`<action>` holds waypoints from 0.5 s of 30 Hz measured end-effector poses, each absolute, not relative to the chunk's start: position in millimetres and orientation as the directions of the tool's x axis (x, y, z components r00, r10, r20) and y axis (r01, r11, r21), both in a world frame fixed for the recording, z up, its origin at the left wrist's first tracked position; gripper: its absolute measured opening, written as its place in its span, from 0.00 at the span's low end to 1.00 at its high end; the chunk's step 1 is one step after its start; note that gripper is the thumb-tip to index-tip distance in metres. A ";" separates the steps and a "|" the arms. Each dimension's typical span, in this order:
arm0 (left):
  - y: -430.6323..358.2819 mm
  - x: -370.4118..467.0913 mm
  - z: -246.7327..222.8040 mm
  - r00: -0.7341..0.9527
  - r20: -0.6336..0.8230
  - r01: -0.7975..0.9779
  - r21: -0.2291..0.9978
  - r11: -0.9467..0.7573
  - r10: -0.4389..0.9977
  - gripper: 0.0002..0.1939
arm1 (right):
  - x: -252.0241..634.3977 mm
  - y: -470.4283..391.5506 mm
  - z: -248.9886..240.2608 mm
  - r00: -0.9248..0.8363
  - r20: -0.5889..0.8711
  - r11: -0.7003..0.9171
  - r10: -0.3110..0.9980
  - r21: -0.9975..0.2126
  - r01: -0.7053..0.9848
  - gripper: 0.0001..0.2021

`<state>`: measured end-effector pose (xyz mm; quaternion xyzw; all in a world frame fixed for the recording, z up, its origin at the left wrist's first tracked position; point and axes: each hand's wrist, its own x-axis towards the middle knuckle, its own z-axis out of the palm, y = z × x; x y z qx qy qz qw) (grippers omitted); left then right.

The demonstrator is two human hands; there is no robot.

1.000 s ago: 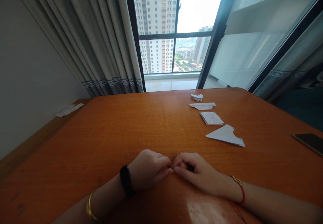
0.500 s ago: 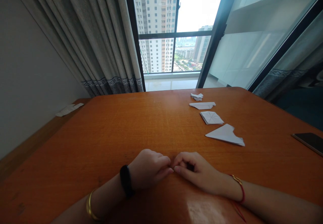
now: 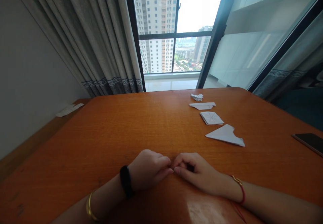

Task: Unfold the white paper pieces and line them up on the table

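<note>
My left hand (image 3: 150,168) rests on the brown wooden table (image 3: 101,133) with its fingers curled together, nothing visible in them. Facing it, my right hand (image 3: 198,170) also lies on the table, fingers bent and thumb near the fingertips, with nothing seen in its grasp. The fingertips of both hands nearly meet. Beyond my right hand lies a folded white paper plane shape (image 3: 225,135). Behind it are a square folded paper (image 3: 211,118), a long flat folded paper (image 3: 202,105) and a small crumpled-looking folded paper (image 3: 197,97).
A dark phone (image 3: 309,142) lies at the table's right edge. On a ledge at the far left is a pale paper strip (image 3: 69,110). Grey curtains (image 3: 108,38) and a framed window (image 3: 175,35) stand behind the table.
</note>
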<state>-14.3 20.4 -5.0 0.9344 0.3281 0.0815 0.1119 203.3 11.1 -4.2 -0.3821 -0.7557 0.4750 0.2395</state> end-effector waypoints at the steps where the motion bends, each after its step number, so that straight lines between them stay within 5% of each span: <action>1: 20.3 -14.2 -4.7 0.771 0.079 0.595 0.264 -0.759 0.631 0.11 | 203.4 10.9 -4.0 -0.596 -0.002 0.259 0.803 -0.899 0.353 0.09; 15: 20.2 -13.3 -3.1 0.764 0.077 0.607 0.250 -0.755 0.640 0.11 | 204.1 10.9 -5.5 -0.609 0.003 0.280 0.793 -0.889 0.361 0.10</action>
